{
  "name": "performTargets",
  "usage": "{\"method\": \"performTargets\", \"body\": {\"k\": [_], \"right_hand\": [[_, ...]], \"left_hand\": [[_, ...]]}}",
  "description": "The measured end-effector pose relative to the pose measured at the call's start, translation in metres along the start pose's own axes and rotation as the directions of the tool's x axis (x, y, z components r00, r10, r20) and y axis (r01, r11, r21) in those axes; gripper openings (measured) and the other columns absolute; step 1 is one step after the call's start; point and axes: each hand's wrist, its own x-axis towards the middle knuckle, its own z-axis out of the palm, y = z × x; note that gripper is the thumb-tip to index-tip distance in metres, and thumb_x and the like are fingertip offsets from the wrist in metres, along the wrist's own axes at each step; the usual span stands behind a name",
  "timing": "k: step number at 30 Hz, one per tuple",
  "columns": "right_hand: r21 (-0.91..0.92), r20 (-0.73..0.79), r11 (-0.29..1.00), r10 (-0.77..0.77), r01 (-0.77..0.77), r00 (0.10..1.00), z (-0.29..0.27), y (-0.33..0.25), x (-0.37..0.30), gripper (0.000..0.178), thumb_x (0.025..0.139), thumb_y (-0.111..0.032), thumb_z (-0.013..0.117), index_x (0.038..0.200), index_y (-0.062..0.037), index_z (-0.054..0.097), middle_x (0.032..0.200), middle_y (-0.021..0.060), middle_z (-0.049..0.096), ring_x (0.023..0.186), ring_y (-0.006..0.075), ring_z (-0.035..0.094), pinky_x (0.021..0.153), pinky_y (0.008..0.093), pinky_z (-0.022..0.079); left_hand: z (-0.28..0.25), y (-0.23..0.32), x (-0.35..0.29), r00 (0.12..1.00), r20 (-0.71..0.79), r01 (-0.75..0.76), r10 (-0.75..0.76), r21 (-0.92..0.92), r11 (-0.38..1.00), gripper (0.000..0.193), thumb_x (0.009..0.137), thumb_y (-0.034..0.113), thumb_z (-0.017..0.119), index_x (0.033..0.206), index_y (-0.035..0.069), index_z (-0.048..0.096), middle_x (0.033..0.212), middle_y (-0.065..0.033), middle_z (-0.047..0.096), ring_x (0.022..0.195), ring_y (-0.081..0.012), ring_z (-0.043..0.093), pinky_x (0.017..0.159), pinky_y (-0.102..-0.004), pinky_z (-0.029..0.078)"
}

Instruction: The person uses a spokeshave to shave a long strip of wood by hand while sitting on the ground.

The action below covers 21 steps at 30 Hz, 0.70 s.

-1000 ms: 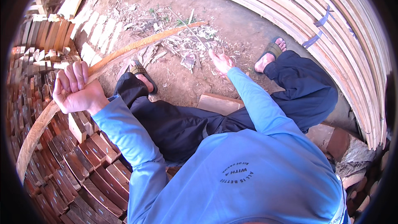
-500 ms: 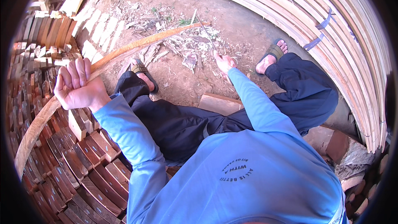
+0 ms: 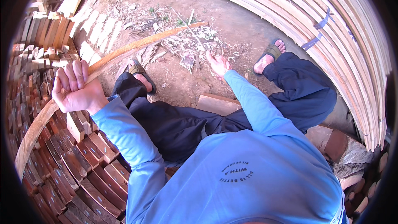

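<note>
My left hand [image 3: 78, 89] is closed around a long, narrow wooden plank [image 3: 139, 44] with a rough, bark-like edge. The plank runs from the lower left, past my left foot, to a tapered far end over the ground. My right hand [image 3: 219, 64], out in front between my feet, is closed on a long thin knife [image 3: 190, 29], seen almost edge-on. Its blade points away and to the left, and in this view crosses near the plank's far end; whether they touch I cannot tell.
Wood shavings and bark scraps [image 3: 188, 60] litter the dirt ground ahead. Stacked short reddish wood pieces [image 3: 89, 153] fill the left side. Long pale boards [image 3: 286, 8], bundled with dark straps, curve along the right. A wooden block [image 3: 217, 103] lies between my legs.
My right hand has shifted slightly left, and the knife's tip has swung leftward and away across the plank's far end. My left hand keeps its grip on the plank, almost unmoved.
</note>
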Motion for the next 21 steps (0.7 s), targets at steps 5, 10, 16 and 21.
{"method": "performTargets", "body": {"k": [5,10,16,21], "right_hand": [[-0.028,-0.175,1.0,0.007,-0.012,0.985,0.014,0.013,0.023,0.079,0.085,-0.075,0.039,0.082,-0.0002,0.064,0.071,0.0152,0.061,0.055,0.0212,0.061,0.049,0.0371,0.051],[-0.082,-0.159,0.996,-0.053,0.041,0.986,0.005,0.016,0.028,0.073,0.085,-0.073,0.043,0.08,-0.0036,0.061,0.054,0.006,0.049,0.046,0.019,0.053,0.048,0.035,0.05],[0.007,-0.048,0.968,0.251,-0.25,0.967,-0.005,-0.008,0.025,0.081,0.089,-0.07,0.036,0.123,0.0004,0.056,0.099,0.0206,0.067,0.072,0.0258,0.068,0.055,0.0369,0.053],[-0.2,-0.098,0.97,0.121,-0.139,0.988,-0.027,0.014,0.044,0.085,0.087,-0.072,0.037,0.124,0.003,0.051,0.1,0.0194,0.063,0.078,0.0268,0.065,0.058,0.038,0.054]], "left_hand": [[0.003,0.003,-0.003,0.994,-0.104,-0.029,0.034,0.053,0.998,0.036,0.081,0.023,0.047,0.056,0.018,0.022,0.048,0.0035,0.02,0.044,-0.0092,0.017,0.045,-0.0259,0.016],[0.002,0.0,-0.001,0.999,-0.032,-0.014,0.015,0.029,0.999,0.036,0.081,0.023,0.047,0.056,0.018,0.022,0.048,0.0037,0.02,0.043,-0.0094,0.017,0.045,-0.0257,0.017],[0.004,0.002,0.0,0.999,-0.048,-0.015,0.016,0.019,1.0,0.035,0.081,0.023,0.047,0.056,0.018,0.023,0.048,0.0039,0.021,0.043,-0.0092,0.017,0.045,-0.0254,0.017],[0.001,0.003,-0.001,1.0,-0.018,0.003,-0.003,0.004,1.0,0.035,0.081,0.022,0.047,0.056,0.018,0.023,0.048,0.0038,0.02,0.043,-0.0092,0.017,0.045,-0.0253,0.017]]}}
